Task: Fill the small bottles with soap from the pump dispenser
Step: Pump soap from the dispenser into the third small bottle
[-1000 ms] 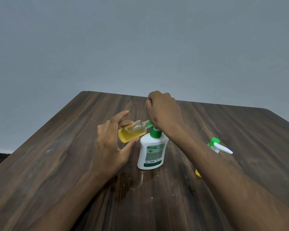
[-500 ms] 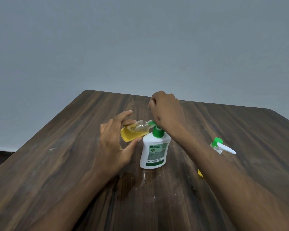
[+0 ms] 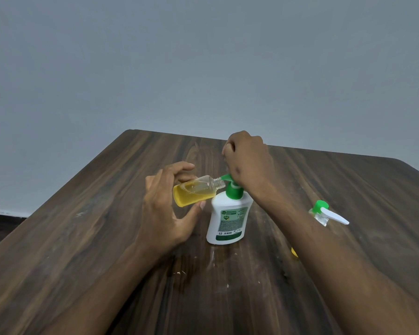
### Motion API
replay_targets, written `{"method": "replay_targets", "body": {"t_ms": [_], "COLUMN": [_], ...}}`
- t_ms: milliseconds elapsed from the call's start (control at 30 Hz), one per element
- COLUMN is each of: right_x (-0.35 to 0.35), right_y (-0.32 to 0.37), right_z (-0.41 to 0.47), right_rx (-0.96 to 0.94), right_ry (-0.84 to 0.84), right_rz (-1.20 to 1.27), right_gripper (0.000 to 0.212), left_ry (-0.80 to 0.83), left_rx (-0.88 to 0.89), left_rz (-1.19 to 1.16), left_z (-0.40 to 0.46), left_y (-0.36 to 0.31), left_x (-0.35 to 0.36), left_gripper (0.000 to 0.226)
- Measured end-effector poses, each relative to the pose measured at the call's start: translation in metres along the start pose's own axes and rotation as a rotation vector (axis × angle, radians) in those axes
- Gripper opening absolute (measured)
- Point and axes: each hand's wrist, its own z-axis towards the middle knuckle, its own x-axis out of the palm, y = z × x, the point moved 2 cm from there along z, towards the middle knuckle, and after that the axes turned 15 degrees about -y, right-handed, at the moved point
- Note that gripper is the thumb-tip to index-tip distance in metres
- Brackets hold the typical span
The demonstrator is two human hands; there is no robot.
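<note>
Head view: the left hand [image 3: 166,213] pinches a tilted small bottle [image 3: 195,193], roughly half full of yellow soap, mouth at the green nozzle of the pump dispenser [image 3: 229,213] standing mid-bench. The right hand [image 3: 248,163], fingers curled, presses the pump head. Filling appears unfinished; a second bottle [image 3: 323,213] lies toward the right edge of the bench [image 3: 82,238].

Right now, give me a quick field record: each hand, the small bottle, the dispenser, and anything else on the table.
left hand: holds the small bottle tilted, mouth at the green spout
small bottle: partly filled with yellow soap, uncapped
right hand: fist on top of the pump head
pump dispenser: white, upright on the wooden table
other: second bottle, green and white cap, partly hidden behind the right forearm
</note>
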Motion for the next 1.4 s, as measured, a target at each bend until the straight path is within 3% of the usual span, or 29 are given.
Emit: {"method": "replay_targets", "body": {"t_ms": [533,733,1400], "right_x": [0.0,0.0033,0.0026], "right_y": [0.002,0.0027,0.0013], "right_z": [0.0008,-0.0028,-0.0016], "right_rx": [0.006,-0.006,-0.016], "right_ry": [0.006,0.042,0.058], "right_rz": [-0.003,-0.019,0.008], "right_gripper": [0.027,0.025,0.027], "left_ry": [-0.01,0.006,0.01], "left_rx": [0.001,0.099,0.123], "left_rz": [-0.019,0.018,0.031], "left_z": [0.002,0.0007,0.0003], "left_y": [-0.0004,-0.0005,0.0014], "left_x": [-0.0038,0.0006,0.003], "left_gripper": [0.053,0.042,0.041]}}
